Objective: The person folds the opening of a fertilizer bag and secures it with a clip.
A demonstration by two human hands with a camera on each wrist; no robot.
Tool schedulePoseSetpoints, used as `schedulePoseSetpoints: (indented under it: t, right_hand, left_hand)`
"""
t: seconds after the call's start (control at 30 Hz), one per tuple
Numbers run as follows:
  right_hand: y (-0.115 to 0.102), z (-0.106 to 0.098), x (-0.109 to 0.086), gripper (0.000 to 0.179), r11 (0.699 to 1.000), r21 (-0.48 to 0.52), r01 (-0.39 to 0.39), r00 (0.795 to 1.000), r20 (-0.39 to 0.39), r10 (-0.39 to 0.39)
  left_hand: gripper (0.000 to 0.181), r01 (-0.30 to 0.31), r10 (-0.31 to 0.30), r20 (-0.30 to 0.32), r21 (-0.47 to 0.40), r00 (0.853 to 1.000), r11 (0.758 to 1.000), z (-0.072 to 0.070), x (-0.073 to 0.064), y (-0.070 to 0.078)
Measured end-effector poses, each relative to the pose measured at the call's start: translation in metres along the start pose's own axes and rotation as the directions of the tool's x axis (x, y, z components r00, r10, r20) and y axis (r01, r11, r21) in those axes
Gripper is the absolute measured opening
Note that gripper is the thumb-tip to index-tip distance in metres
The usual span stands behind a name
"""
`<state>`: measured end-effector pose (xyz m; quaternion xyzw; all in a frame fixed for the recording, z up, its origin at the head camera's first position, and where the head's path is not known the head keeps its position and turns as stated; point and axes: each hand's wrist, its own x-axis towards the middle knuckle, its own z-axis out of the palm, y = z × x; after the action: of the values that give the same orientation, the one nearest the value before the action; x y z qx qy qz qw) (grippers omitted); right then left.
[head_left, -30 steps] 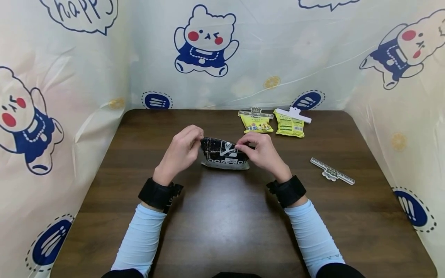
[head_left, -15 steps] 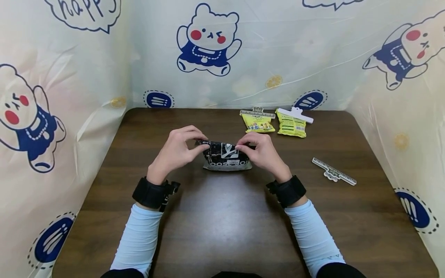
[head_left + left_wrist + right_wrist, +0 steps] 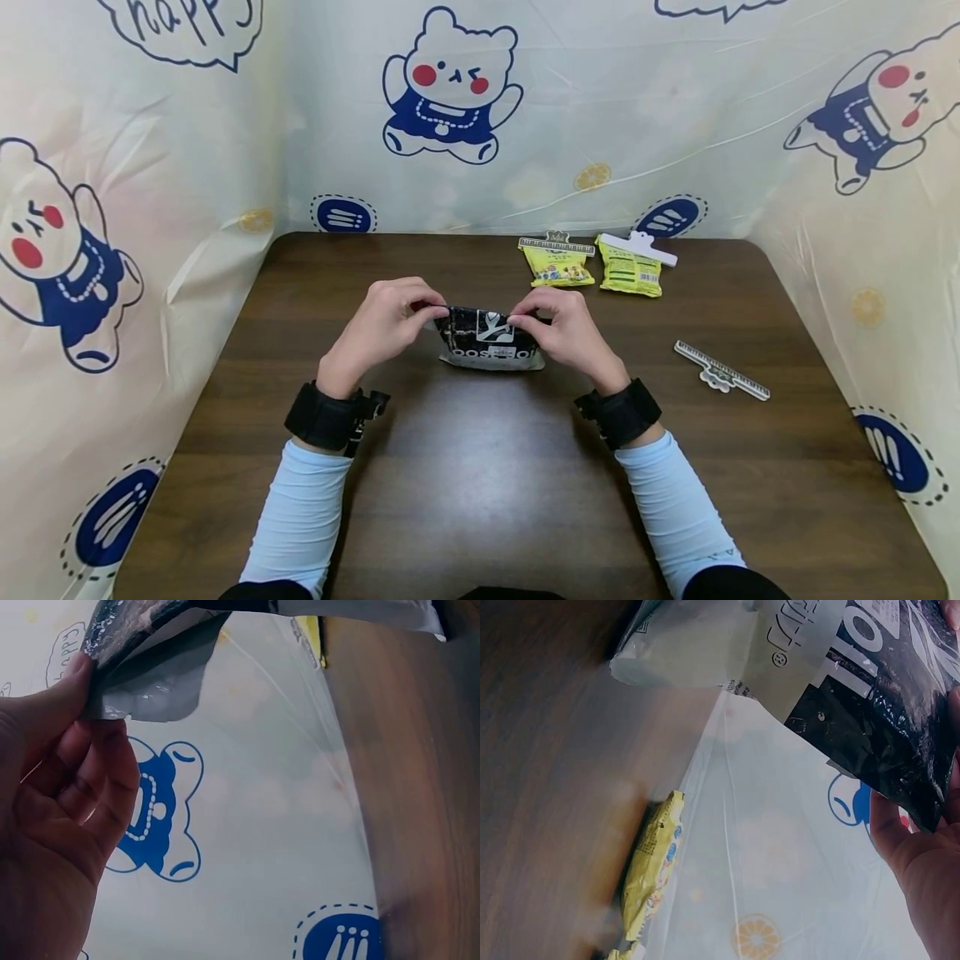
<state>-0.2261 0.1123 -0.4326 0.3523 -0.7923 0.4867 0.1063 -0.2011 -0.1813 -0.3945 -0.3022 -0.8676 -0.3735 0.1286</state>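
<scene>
A black and silver-grey plastic pouch (image 3: 487,336) with white lettering stands upright on the table between the two hands. My left hand (image 3: 384,327) pinches its upper left corner between thumb and fingers; in the left wrist view the left hand (image 3: 67,780) holds a folded edge of the film. At the upper right corner, my right hand (image 3: 564,327) pinches the pouch the same way. The right wrist view has the right hand (image 3: 922,855) at the dark end of the pouch (image 3: 877,727). The pouch's far side is hidden in the head view.
Two yellow snack packets, one with a silver clip (image 3: 557,243) and one with a white clip (image 3: 637,246), lie at the table's back edge. A loose silver clip (image 3: 722,372) lies to the right on the brown table (image 3: 480,492). Printed sheeting (image 3: 585,108) hangs behind.
My left hand let its thumb and fingers spread at the pouch's left corner, then brought them together on it again. The right hand kept its pinch almost still.
</scene>
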Motion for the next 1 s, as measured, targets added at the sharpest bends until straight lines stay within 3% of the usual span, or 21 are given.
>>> schedulePoseSetpoints:
  t: [0.33,0.43,0.63,0.8,1.0]
  right_hand:
    - [0.0,-0.002,0.001,0.009,1.0,0.027,-0.001,1.0,0.016,0.0]
    - [-0.001,-0.002,0.0,0.011,1.0,0.029,-0.005,1.0,0.025,0.005]
    - [-0.001,-0.003,0.001,0.009,0.999,0.034,-0.005,0.999,0.053,0.003]
    - [0.0,-0.013,0.0,0.006,0.996,0.035,-0.08,0.993,0.092,0.077]
    - [0.005,-0.033,-0.004,0.006,0.985,-0.006,-0.174,0.978,0.116,0.174]
  left_hand:
    - [0.005,0.033,-0.033,0.029,0.001,0.999,0.999,0.0,0.0,0.007]
    - [0.005,0.033,-0.034,0.026,0.029,0.999,0.999,0.007,0.001,0.008]
    - [0.018,-0.039,0.038,0.002,0.072,0.999,0.997,0.029,0.004,0.008]
    - [0.008,-0.08,0.083,-0.042,0.073,0.996,0.994,0.037,0.006,0.007]
    - [0.005,-0.063,0.067,-0.048,0.075,0.997,0.995,0.036,0.006,0.008]
